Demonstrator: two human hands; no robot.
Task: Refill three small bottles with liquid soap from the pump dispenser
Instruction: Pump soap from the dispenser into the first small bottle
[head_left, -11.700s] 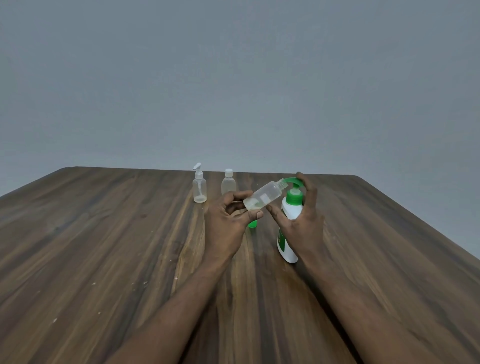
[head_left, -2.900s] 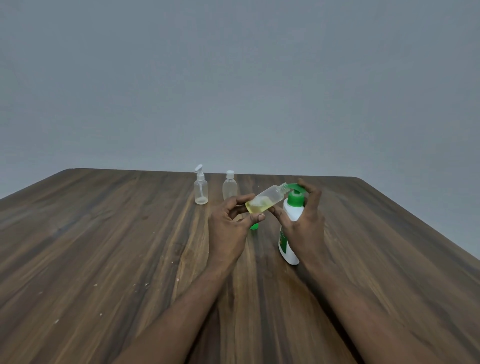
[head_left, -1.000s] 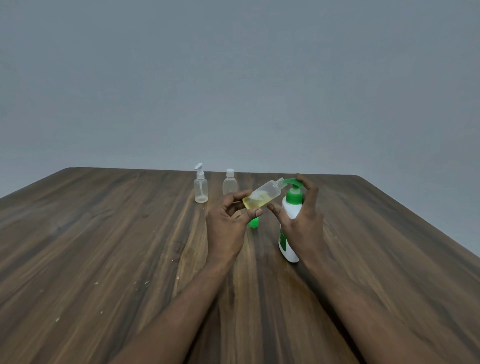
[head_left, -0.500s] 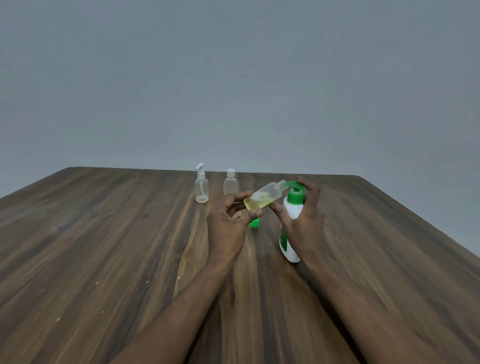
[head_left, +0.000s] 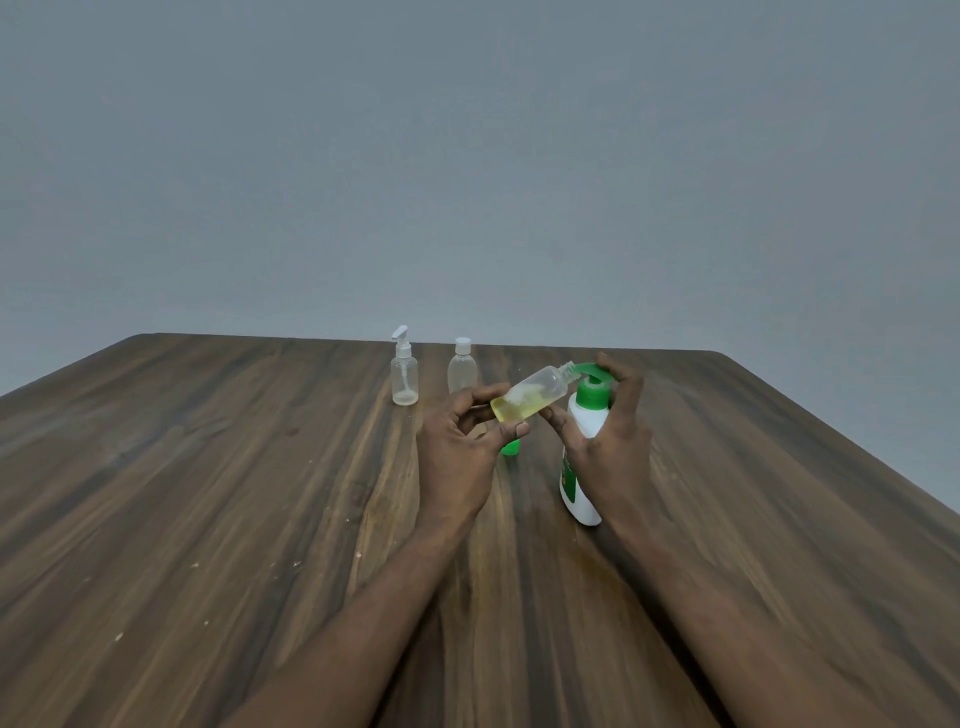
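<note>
My left hand (head_left: 460, 457) grips a small clear bottle (head_left: 530, 399) tilted with its open neck up against the green nozzle of the pump dispenser (head_left: 584, 441). Yellowish soap fills roughly the lower half of this bottle. My right hand (head_left: 613, 447) wraps the white dispenser body, with a finger on top of the green pump head. A green cap (head_left: 510, 447) lies on the table just behind my left hand, partly hidden. Two other small clear bottles stand further back: one with a white pump top (head_left: 404, 375) and one with a white cap (head_left: 461, 368).
Everything sits on a dark wooden table (head_left: 208, 519) with a plain grey wall behind it. The table's far edge runs just behind the two standing bottles, and its right edge slants down toward the lower right.
The soap level in the held bottle has risen since the earliest frame. Over the last second the pump head has bobbed slightly under my right finger; both hands stay in place.
</note>
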